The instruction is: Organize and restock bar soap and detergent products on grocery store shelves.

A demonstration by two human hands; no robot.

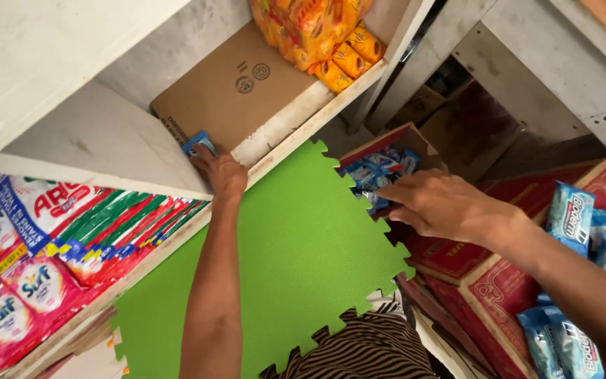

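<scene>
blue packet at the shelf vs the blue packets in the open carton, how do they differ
The blue packet is single, held by the left hand on the cardboard-lined shelf. The blue packets lie heaped in the open carton on the floor mat, with the right hand reaching in. Both look alike: small and blue.

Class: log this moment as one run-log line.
left hand: places small blue sachet on cardboard-lined shelf | right hand: in open cardboard box of blue sachets

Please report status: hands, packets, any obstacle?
Left hand holds blue packet on shelf cardboard. Right hand reaches into box of blue packets. Nothing blocking.
</scene>
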